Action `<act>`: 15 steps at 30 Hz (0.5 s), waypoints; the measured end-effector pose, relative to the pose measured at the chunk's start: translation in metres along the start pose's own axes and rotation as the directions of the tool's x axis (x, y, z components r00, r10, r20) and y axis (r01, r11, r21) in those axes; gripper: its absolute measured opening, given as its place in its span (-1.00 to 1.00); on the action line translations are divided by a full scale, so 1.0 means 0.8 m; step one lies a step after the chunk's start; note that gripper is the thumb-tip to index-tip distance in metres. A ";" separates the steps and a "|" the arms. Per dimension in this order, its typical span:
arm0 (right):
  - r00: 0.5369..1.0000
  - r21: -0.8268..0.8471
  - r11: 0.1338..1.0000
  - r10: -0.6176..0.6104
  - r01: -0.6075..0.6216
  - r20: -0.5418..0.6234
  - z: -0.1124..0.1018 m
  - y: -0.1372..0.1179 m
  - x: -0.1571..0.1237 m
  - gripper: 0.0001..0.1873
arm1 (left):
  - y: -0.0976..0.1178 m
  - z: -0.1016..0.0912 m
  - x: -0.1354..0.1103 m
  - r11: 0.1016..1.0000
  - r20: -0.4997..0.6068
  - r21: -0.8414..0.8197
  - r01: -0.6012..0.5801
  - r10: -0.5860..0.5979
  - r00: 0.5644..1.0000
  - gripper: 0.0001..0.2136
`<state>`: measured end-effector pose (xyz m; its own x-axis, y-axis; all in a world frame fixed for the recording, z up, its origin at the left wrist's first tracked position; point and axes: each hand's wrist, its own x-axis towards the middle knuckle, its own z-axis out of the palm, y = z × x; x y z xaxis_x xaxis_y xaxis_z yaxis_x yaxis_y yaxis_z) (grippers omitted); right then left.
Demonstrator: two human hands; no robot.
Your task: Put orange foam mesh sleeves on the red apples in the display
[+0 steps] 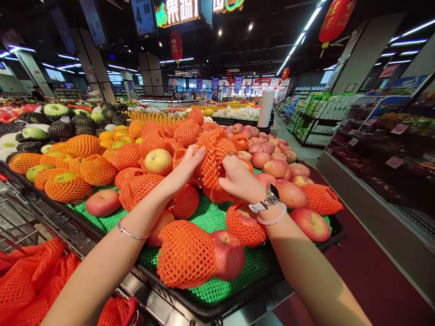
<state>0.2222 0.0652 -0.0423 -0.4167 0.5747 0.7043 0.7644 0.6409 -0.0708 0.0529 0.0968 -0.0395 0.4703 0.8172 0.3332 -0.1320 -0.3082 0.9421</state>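
In the head view, my left hand [186, 169] and my right hand [238, 178] both grip an orange foam net sleeve [209, 161], one from each side, and hold it up above the fruit display. The sleeve looks stretched between them, and nothing shows inside it. Below my hands, red apples [228, 255] and yellow-red pears or apples in orange foam nets [185, 254] lie on a green mesh mat [208, 215]. A bare yellowish fruit [159, 162] sits just left of my left hand.
A shopping cart [15, 213] holding orange-red net bags stands at lower left, against the display's black rim [222, 303]. Melons lie at far left, and more apples lie to the right. A shelf case [382, 176] and a dark red floor strip run along the right.
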 end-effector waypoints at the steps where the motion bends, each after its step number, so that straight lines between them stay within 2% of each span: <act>1: 1.000 0.056 0.998 0.016 -0.017 0.009 -0.002 0.002 0.000 -0.86 | 0.000 0.002 0.000 1.000 -0.006 -0.010 0.011 -0.011 1.000 -0.42; 5: 0.995 0.260 0.961 0.093 -0.096 0.021 -0.013 0.010 0.003 -0.84 | 0.004 0.008 0.002 0.998 -0.052 -0.023 0.064 -0.065 0.996 -0.44; 8: 0.985 0.378 0.919 0.154 -0.117 -0.072 -0.024 0.015 0.004 -0.92 | 0.010 0.009 0.003 0.994 -0.064 -0.061 0.087 -0.091 0.994 -0.48; 12: 0.942 0.328 0.934 0.229 -0.142 -0.244 -0.036 0.021 0.003 -0.90 | 0.021 0.005 0.003 0.987 -0.112 -0.150 0.058 -0.076 0.991 -0.54; 15: 0.951 0.340 0.923 0.252 -0.181 -0.180 -0.034 0.024 0.003 -0.92 | 0.028 0.002 0.000 0.985 -0.119 -0.168 0.032 -0.052 0.992 -0.56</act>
<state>0.2489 0.0650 -0.0226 -0.1151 0.6167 0.7788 0.6137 0.6606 -0.4324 0.0512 0.0890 -0.0189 0.3698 0.8840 0.2859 -0.2615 -0.1962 0.9450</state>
